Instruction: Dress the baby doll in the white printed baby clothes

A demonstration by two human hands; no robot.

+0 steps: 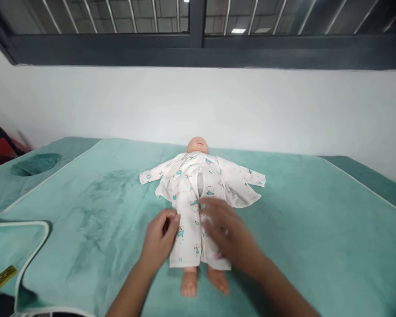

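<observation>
A baby doll (198, 144) lies on its back on a teal blanket (300, 229), head toward the wall, bare feet toward me. It wears a white printed romper (191, 176), open at the chest with sleeves spread sideways. My left hand (160, 237) pinches the romper's fabric at the doll's left-side leg, fingers closed on the cloth. My right hand (226, 231) hovers over the doll's other leg and lower belly; it is smeared by motion, so its fingers cannot be read.
The blanket covers a padded table against a white wall, under a dark window frame (198, 48). A face hole (36, 164) shows at the far left. A folded blanket corner (16, 246) with a yellow label (1, 279) lies at the near left.
</observation>
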